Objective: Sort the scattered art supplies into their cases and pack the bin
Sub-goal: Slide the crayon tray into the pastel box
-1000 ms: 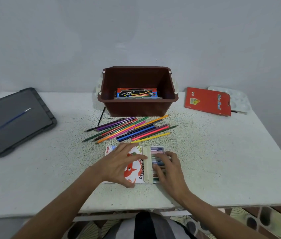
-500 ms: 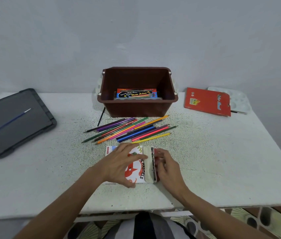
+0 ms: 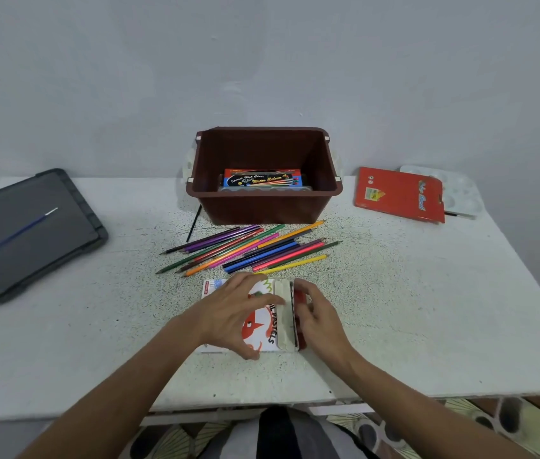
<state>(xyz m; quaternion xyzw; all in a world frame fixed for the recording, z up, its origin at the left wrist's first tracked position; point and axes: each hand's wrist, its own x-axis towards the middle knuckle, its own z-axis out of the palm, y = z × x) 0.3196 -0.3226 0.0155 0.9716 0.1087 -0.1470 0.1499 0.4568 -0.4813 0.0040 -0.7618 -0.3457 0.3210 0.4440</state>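
A: Surface?
B: White speckled table (image 3: 394, 309) against a plain pale wall (image 3: 262, 61).
A: Hands?
B: Left hand (image 3: 232, 313) is spread over the oil pastels box (image 3: 263, 329), fingertips on its far edge and thumb on the near edge, gripping it flat to the table. Right hand (image 3: 320, 321) is just beside the left, fingers curled round the box's open end, where a cream flap (image 3: 283, 313) stands up and a red strip (image 3: 300, 298) shows.
A: Print on it?
B: "PASTELS" in black, running sideways, with an orange-red cartoon shape. Letters before it sit under the left hand.
A: The rest of the supplies?
B: Coloured pencils (image 3: 248, 248) are fanned loose just beyond both hands' fingertips. The brown bin (image 3: 263, 210) is past them, straight ahead. Inside lies a water colour box (image 3: 262, 178): "Special High Class", "Water Colour" in yellow script on black and blue.
A: Sides?
B: Well right of the right hand there's a red box (image 3: 394, 193) with script lettering I can't read, overlapping a white palette (image 3: 460, 190). Well left of the left hand is a grey lid (image 3: 63, 226) carrying a blue brush (image 3: 21, 230). A thin black stick (image 3: 194, 223) leans at the bin's left corner.
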